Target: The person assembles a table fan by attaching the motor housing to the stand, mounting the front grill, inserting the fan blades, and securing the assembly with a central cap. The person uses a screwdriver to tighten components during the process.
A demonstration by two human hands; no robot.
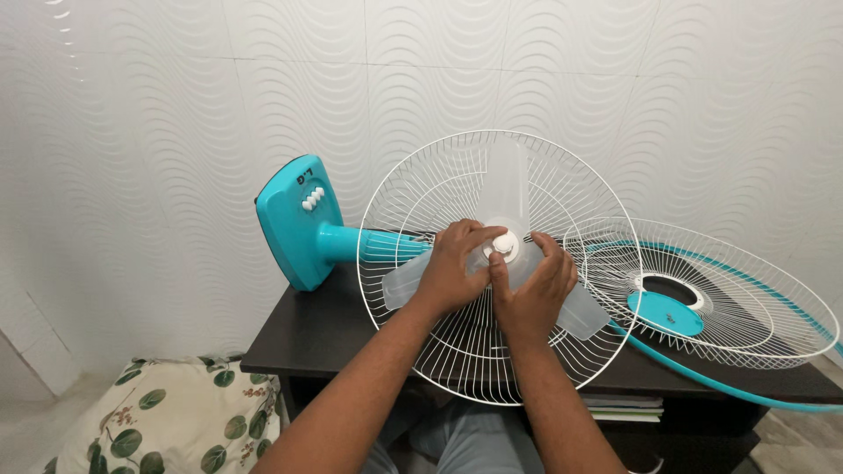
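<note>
A teal table fan lies on its side on a dark table (307,338), its square base (294,219) tipped up against the wall. The white wire rear guard (421,189) faces me with a translucent blade (509,180) inside it. My left hand (450,268) rests on the blade's hub area, fingers curled at the small white cap (503,245) in the middle. My right hand (531,285) grips the blade from the right, thumb and finger touching the same cap. Both hands pinch around the hub.
The loose front guard (746,307), white wire with a teal centre disc (665,313) and teal rim, lies flat on the table at the right. A leaf-patterned cushion (167,421) sits on the floor at the lower left. Books (623,407) lie on a shelf under the table.
</note>
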